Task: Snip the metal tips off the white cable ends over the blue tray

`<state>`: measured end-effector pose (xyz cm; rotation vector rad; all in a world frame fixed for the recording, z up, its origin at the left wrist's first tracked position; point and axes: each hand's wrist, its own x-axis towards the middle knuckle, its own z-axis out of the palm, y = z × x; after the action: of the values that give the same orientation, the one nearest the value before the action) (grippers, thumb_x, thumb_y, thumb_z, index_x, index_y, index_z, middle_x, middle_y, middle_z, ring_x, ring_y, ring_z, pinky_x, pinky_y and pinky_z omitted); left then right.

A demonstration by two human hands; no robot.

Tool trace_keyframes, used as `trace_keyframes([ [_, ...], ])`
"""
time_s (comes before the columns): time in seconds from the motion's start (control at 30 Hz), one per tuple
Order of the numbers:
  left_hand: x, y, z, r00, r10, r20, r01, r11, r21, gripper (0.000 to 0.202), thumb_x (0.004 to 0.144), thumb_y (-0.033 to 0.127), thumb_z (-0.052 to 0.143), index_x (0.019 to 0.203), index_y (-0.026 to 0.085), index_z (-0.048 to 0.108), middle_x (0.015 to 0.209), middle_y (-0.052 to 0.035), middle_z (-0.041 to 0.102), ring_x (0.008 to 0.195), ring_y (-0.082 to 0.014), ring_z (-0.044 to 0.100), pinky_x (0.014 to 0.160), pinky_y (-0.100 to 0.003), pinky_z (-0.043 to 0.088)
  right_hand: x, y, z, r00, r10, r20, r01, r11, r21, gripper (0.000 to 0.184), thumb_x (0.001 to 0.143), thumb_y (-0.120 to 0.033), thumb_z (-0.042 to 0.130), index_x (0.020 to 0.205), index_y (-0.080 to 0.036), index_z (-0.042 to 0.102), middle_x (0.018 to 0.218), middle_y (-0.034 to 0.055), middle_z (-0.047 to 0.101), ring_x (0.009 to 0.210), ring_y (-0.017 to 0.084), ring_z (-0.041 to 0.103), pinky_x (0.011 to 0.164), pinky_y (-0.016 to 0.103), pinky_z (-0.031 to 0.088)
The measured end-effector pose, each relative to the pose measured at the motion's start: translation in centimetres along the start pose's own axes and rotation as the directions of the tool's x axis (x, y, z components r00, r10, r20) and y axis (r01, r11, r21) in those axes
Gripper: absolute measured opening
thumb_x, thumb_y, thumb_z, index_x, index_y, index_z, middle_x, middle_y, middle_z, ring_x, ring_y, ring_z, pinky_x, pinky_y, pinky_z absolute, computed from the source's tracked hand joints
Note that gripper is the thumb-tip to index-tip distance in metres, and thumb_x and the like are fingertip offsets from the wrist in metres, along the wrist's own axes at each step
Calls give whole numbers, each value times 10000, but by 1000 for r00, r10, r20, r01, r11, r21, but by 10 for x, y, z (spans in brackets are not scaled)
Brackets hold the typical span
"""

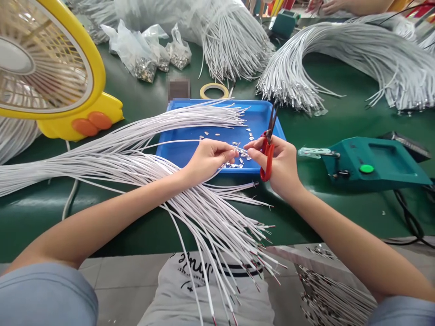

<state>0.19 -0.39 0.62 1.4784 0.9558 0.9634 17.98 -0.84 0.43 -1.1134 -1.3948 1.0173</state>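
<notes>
Workshop, green workbench [142, 235], white wire bundles [84, 164]

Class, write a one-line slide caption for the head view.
At a blue tray, the left hand pinches a white cable while the right hand holds red-handled scissors.

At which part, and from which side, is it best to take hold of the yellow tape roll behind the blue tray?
Probably the left wall of the yellow tape roll, pinched from above: the ring lies flat, its open hole facing up, while the blue tray stands close in front.
</notes>
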Motion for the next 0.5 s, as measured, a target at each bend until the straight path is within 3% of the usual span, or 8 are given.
trace_keyframes([
  [0.3,-1,1,2,997,54,58,-59,993,102,205,799,224,590,669,82,659,640,-30,633,631,-85,554,631,-196,446,-3,-2,2,999,1,53,-4,999,45,130,707,-160,710,711,-199,585,774,-13,681,725,129,641,708,273,526],
  [0.5,-1,5,5,1000,15,8,-16,996,88,164,754,202,627,675,66,672,636,-41,637,620,-96,567,599,-194,455,-3,-4,2,997,-1,77,-1,999,38,108,724,-157,701,720,-196,600,766,-13,663,718,116,624,724,262,527],
])
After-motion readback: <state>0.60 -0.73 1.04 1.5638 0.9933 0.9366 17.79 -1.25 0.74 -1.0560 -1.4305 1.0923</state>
